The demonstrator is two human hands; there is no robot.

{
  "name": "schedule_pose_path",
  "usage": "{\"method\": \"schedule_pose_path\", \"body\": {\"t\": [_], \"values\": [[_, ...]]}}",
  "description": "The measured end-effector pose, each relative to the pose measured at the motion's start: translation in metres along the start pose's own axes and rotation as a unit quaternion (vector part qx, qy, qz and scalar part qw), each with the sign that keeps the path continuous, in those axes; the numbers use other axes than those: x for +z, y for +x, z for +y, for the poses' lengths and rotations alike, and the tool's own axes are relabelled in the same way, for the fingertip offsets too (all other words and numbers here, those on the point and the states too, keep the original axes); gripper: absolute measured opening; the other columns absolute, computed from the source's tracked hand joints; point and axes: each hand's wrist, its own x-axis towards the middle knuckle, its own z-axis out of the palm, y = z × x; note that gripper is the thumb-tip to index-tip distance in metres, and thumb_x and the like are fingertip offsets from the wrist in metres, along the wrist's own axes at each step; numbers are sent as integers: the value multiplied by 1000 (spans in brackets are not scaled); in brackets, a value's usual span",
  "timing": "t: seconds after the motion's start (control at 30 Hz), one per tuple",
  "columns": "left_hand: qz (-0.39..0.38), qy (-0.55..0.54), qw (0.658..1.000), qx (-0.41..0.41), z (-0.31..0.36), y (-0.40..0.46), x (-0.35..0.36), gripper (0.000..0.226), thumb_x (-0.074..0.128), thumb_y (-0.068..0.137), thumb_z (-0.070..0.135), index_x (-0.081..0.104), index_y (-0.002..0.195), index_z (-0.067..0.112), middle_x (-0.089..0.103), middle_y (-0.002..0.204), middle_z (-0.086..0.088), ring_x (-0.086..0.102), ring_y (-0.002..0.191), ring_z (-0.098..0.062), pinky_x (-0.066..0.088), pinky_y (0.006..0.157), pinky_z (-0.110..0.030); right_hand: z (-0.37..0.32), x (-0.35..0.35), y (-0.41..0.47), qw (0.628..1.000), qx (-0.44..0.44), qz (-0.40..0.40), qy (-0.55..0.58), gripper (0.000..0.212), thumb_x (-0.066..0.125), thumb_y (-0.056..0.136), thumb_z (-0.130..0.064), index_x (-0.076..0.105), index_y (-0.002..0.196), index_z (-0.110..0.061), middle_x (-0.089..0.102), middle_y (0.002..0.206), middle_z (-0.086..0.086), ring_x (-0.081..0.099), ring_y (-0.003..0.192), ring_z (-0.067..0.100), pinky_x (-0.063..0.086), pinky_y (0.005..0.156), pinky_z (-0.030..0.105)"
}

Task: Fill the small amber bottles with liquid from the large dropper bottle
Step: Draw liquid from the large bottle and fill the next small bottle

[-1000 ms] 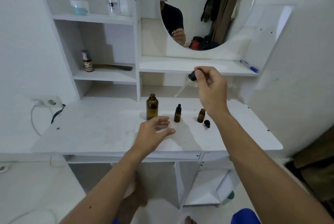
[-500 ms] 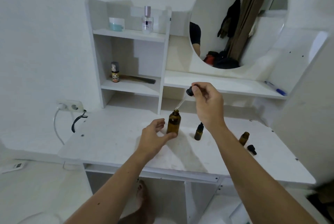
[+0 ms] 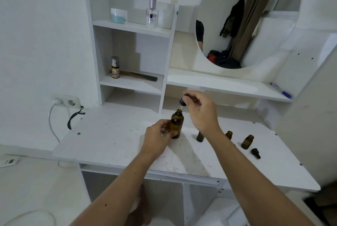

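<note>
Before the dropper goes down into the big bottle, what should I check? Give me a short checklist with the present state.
1. Large amber bottle upright on the table: ok.
2. Left hand grips the bottle: ok.
3. Right hand pinches the dropper bulb: ok.
4. Pipette tip at the bottle mouth: ok.
5. Liquid level in the bottle: cannot tell.
6. Open small bottle waiting, uncapped, cap beside it: ok.

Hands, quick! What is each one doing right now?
Left hand: grips the large amber bottle standing on the table.
Right hand: pinches the dropper cap above the bottle's neck.
</note>
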Motion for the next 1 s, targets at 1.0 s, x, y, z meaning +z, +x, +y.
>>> {"method": "schedule_pose_path", "body": {"t": [1.0], "values": [[-8, 38, 999, -9, 4, -3, 0, 45, 79, 91, 25, 64, 134, 21, 73, 124, 4, 67, 114, -13, 53, 108, -37, 6, 7, -8, 996, 83, -5, 13, 6, 71, 102, -24, 76, 101, -26, 78, 96, -13, 73, 94, 4, 55, 85, 13]]}}
